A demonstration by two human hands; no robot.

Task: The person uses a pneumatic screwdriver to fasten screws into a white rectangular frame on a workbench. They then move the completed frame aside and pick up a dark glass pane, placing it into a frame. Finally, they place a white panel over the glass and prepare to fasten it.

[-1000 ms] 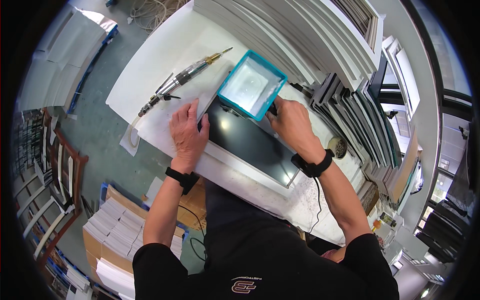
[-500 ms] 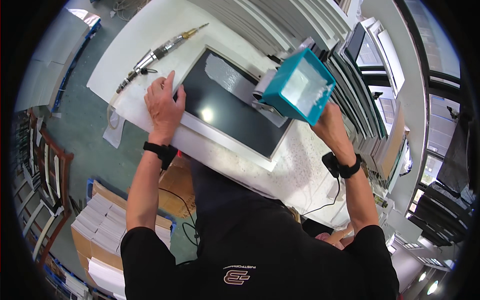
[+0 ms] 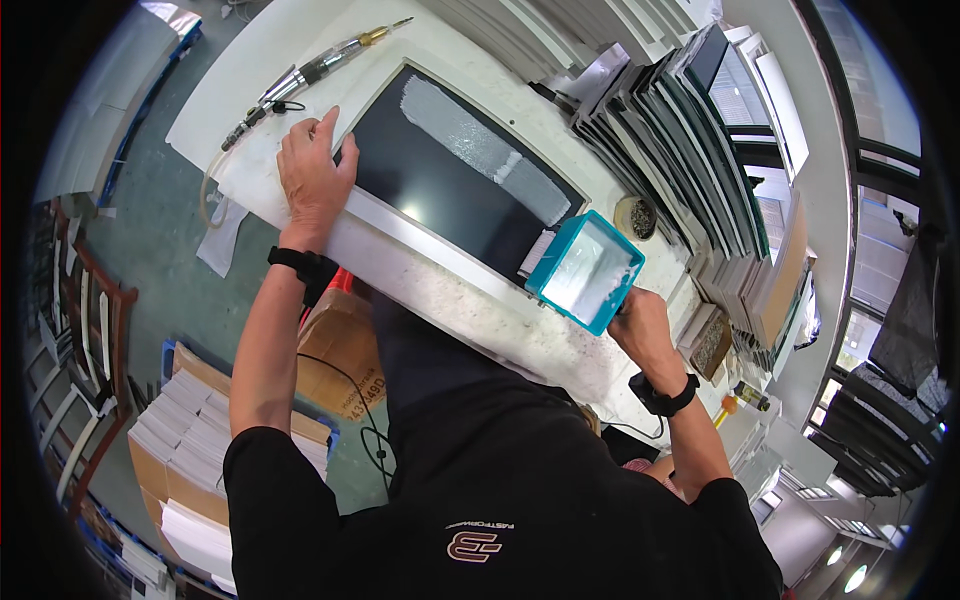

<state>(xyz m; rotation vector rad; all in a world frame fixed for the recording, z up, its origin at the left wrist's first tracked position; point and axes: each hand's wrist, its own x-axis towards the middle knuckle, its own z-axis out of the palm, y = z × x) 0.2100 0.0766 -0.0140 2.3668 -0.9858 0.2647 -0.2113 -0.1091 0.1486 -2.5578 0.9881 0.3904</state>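
A dark flat panel with a pale frame lies tilted across the white worktable. Along its far side runs a wide band of wet whitish glue. My right hand is closed around the handle of a glue roller with a teal hopper; white glue shows inside, and the handle is mostly hidden. Its pale roller end is at the panel's right end, near the near corner. My left hand rests at the panel's left end, fingers apart, thumb by the frame's edge.
A metal air screwdriver with a hose lies at the table's far left. Stacked dark and pale panels stand at the back right, with a round tub and a box of small parts before them. Cartons stand below the table.
My right hand has brought the glue roller nearer to me, off the band toward the panel's near right corner. More of the glue band is uncovered. My left hand stays at the panel's left end.
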